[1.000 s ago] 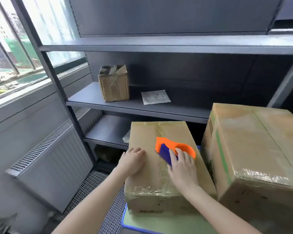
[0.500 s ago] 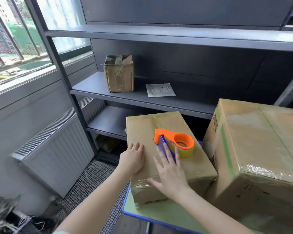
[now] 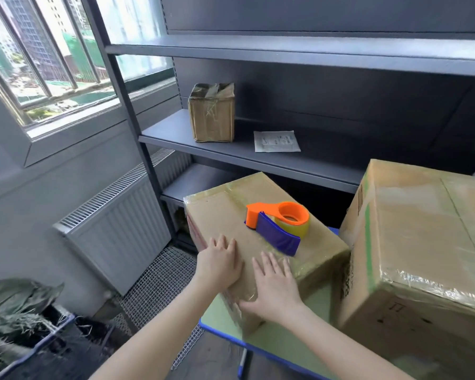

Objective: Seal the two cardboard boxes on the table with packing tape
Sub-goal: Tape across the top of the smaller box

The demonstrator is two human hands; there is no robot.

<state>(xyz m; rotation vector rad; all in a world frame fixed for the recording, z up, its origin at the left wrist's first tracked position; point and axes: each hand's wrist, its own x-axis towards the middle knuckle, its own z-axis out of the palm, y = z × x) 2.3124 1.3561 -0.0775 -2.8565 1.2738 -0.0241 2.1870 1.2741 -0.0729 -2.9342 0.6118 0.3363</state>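
A smaller cardboard box (image 3: 222, 212) lies on the green table (image 3: 274, 344), turned at an angle, with clear tape over its top and near end. An orange and blue tape dispenser (image 3: 279, 224) rests free on top of it. My left hand (image 3: 220, 263) lies flat on the box top near its left edge. My right hand (image 3: 273, 287) presses flat with spread fingers on the taped near corner, its thumb down the side. A larger taped cardboard box (image 3: 420, 248) stands to the right, close against the smaller one.
A dark metal shelf unit (image 3: 258, 152) stands behind the table, holding a small worn box (image 3: 211, 113) and a white packet (image 3: 276, 141). A radiator (image 3: 115, 234) and window are at the left. A bin of dry plant scraps (image 3: 14, 322) sits on the floor.
My right hand let go of the dispenser and slid down to the box's near corner. The dispenser now rests alone on top. The box has turned at an angle.
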